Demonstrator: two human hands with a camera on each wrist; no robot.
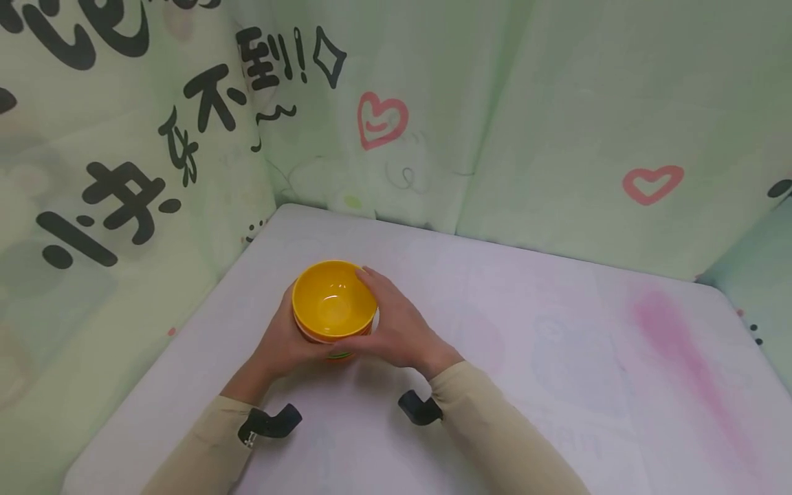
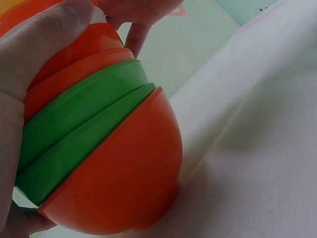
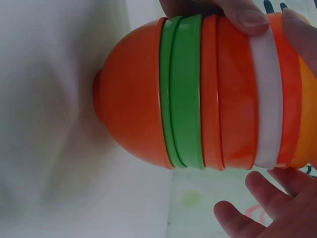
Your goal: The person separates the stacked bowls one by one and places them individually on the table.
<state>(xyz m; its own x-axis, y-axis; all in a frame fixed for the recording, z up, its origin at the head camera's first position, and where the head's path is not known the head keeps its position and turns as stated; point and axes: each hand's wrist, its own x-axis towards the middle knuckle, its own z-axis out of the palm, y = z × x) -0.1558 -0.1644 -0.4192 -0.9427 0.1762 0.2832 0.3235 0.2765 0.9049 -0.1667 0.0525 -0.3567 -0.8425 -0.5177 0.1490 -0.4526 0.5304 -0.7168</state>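
Note:
A tall stack of nested bowls stands between both hands. At its top is a yellow bowl (image 1: 334, 302), open side up. Below it, in the right wrist view, come an orange-red bowl (image 3: 288, 94), a white bowl (image 3: 267, 99), more orange bowls (image 3: 237, 94), green bowls (image 3: 185, 94) and a rounded orange bottom bowl (image 3: 133, 94), its foot close to the table. My left hand (image 1: 287, 344) grips the stack's left side, its thumb across the front near the white bowl. My right hand (image 1: 399, 326) curves around the upper right, with fingers at the yellow rim and thumb in front.
The stack is over the left part of a table covered with a white cloth (image 1: 544, 385), which has a pink smear (image 1: 662, 323) at the right. Pale green curtains (image 1: 557, 124) with black characters and pink hearts surround its back and sides.

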